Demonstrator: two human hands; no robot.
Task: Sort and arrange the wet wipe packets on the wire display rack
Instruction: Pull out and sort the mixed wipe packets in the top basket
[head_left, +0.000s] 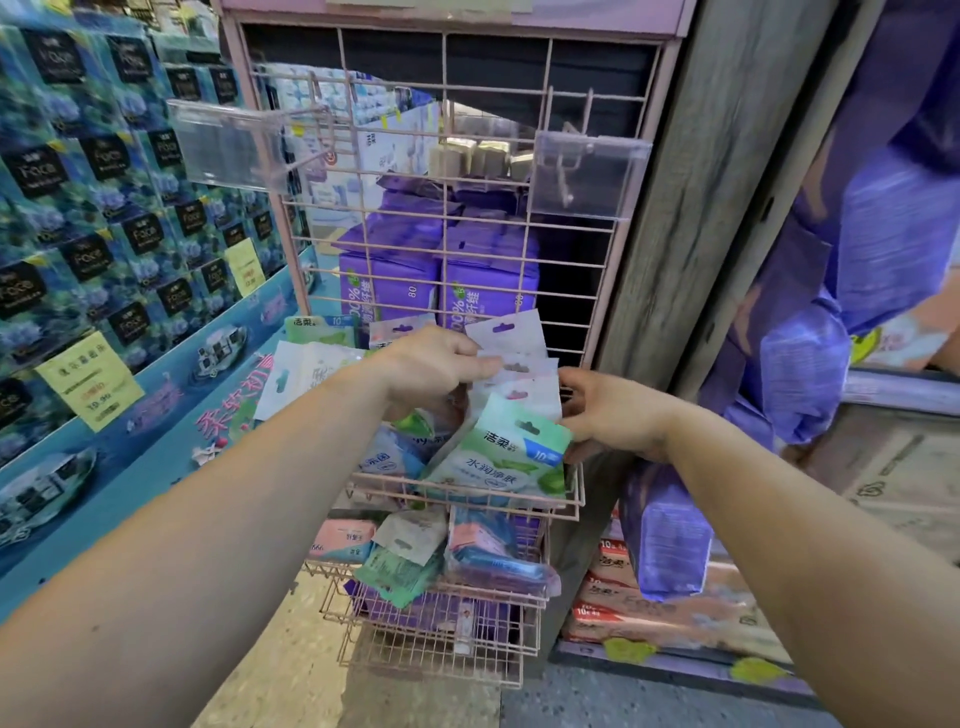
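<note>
A pink wire display rack (447, 249) stands in front of me with stacked wire baskets. In the upper basket (571, 499) stand several wet wipe packets. My left hand (431, 366) pinches the white header tabs of a fanned stack of packets (511, 358). My right hand (613, 415) grips the same stack from the right side, its thumb against a green-and-white packet (504, 457) at the front. More packets, white and green, lean at the basket's left (306, 371). The lower basket (431, 603) holds pink, green and blue packets lying loose.
Two clear plastic label holders (228, 145) (587, 176) hang from hooks on the rack's upper grid. Purple tissue packs (441, 280) sit behind the grid. A blue tissue display (104, 208) fills the left. A grey wooden post (691, 208) and purple bagged packs (810, 364) stand on the right.
</note>
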